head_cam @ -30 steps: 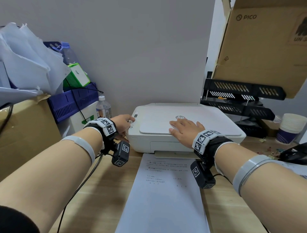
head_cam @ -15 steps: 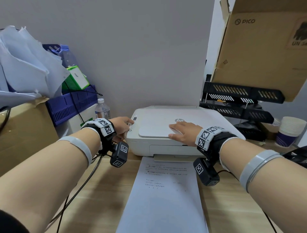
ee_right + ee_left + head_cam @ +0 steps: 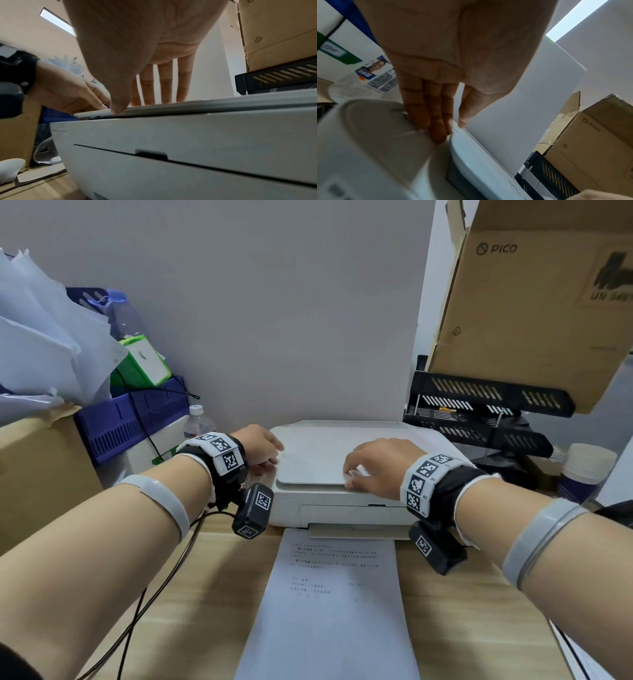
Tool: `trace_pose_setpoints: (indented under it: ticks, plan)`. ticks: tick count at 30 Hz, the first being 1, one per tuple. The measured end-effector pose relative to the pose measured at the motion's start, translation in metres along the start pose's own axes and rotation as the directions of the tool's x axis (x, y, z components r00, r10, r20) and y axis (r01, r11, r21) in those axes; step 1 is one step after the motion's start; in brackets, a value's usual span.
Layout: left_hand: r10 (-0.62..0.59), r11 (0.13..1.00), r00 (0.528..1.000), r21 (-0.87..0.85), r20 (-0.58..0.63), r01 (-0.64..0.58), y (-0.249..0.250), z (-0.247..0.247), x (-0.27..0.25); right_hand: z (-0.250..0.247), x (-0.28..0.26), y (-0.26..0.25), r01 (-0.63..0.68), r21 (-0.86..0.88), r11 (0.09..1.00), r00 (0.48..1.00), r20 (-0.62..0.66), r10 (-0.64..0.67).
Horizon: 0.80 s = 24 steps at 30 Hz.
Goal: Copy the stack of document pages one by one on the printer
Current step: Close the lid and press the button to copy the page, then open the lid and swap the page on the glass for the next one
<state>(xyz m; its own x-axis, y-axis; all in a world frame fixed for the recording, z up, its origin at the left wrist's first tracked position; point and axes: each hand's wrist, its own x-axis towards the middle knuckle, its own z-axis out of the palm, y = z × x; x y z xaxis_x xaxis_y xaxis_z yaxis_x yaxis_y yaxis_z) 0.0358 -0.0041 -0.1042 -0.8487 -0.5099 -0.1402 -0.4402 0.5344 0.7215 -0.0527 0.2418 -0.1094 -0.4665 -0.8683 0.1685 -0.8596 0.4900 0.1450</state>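
From my head, my right hand (image 3: 373, 465) lay flat on the printer (image 3: 346, 474) lid's front edge, holding nothing. The pages (image 3: 329, 607) lay long on the desk (image 3: 479, 628), just below it.

From my left wrist, straight fingers (image 3: 436, 121) touched the printer's left corner.

From my right wrist, my thumb sat under the lid's edge.

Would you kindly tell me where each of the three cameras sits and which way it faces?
Head: worn on the head, looking forward and down at the printer, the printed page, both forearms and hands.
Left wrist: under the wrist, looking along the left hand to the printer's left edge.
Right wrist: low before the printer's front, looking up past the right hand on the lid.
Shared: both wrist views show the printer and the Pico carton.
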Motion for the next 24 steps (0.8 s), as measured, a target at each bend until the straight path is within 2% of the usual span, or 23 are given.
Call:
trace_pose_setpoints:
  ticks: [3, 5, 8, 10, 12, 14, 15, 16, 18, 20, 24]
  plan:
    - [-0.029, 0.993, 0.996, -0.113, 0.083, 0.038, 0.009, 0.003, -0.002, -0.006, -0.002, 0.003, 0.039, 0.023, 0.999, 0.995, -0.098, -0.036]
    - [-0.028, 0.965, 0.992, -0.257, 0.121, 0.059, 0.014, 0.002, 0.001, -0.012, -0.001, 0.007, 0.049, 0.057, 0.997, 0.979, -0.200, -0.036]
    - [0.025, 0.891, 0.999, -0.455, 0.032, -0.008, 0.023, -0.004, 0.008, -0.025, 0.009, 0.016, 0.031, 0.092, 0.995, 0.934, -0.356, 0.003]
    - [0.036, 0.814, 0.999, -0.579, -0.035, -0.050, 0.030, -0.010, 0.013, -0.034, 0.020, 0.022, 0.025, 0.117, 0.993, 0.884, -0.466, 0.032]
    - [0.064, 0.753, 0.995, -0.651, -0.077, -0.099, 0.037, -0.014, 0.018, -0.043, 0.032, 0.026, 0.005, 0.092, 0.996, 0.797, -0.601, 0.051]
    - [0.098, 0.728, 0.987, -0.668, -0.125, -0.157, 0.044, -0.017, 0.026, -0.050, 0.039, 0.027, -0.035, 0.084, 0.996, 0.709, -0.700, 0.085]
    - [0.113, 0.721, 0.983, -0.668, -0.148, -0.184, 0.048, -0.019, 0.031, -0.052, 0.041, 0.027, -0.027, 0.109, 0.994, 0.695, -0.713, 0.097]
    - [0.125, 0.714, 0.977, -0.669, -0.170, -0.208, 0.052, -0.020, 0.037, -0.052, 0.043, 0.025, -0.001, 0.143, 0.990, 0.712, -0.695, 0.101]
    - [0.138, 0.706, 0.968, -0.665, -0.208, -0.243, 0.061, -0.023, 0.049, -0.045, 0.046, 0.024, 0.023, 0.206, 0.978, 0.816, -0.570, 0.101]
    - [0.142, 0.716, 0.961, -0.646, -0.237, -0.265, 0.070, -0.023, 0.059, -0.032, 0.048, 0.026, -0.011, 0.233, 0.972, 0.912, -0.396, 0.105]
    - [0.154, 0.743, 0.952, -0.604, -0.265, -0.289, 0.083, -0.022, 0.075, -0.008, 0.047, 0.035, -0.076, 0.233, 0.969, 0.983, -0.147, 0.113]
